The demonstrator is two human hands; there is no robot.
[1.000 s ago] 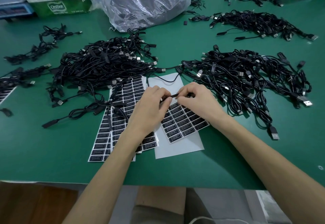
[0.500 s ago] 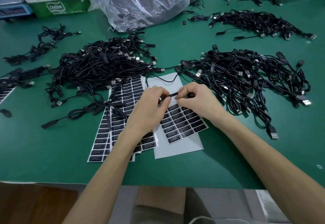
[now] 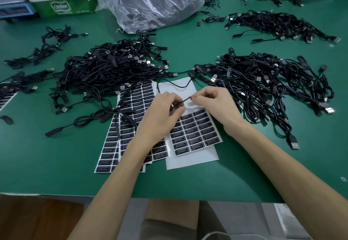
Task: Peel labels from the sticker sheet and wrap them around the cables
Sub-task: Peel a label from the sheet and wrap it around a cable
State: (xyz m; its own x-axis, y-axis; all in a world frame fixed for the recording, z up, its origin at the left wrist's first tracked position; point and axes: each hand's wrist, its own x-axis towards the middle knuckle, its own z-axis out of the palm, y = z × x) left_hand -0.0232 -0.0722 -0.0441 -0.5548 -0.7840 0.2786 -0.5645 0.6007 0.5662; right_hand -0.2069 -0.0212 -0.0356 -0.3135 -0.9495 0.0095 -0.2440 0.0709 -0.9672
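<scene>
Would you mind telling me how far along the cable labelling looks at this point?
Done: a bare white backing sheet looks spent, and some black cables in the right heap carry labels. In hand: the left hand and right hand pinch one thin black cable above the part-used black label sheet. To do: its remaining rows, more sheets and the left heap.

A: Where is the sticker sheet [image 3: 195,136] laid?
B: Flat near the table's [image 3: 56,164] front edge; its upper rows are peeled bare, and black labels [image 3: 188,126] remain below.
A: And the cables [image 3: 113,70]?
B: Heaped black mid-table, left and right; one cable [image 3: 185,100] is held above the sheet.
</scene>
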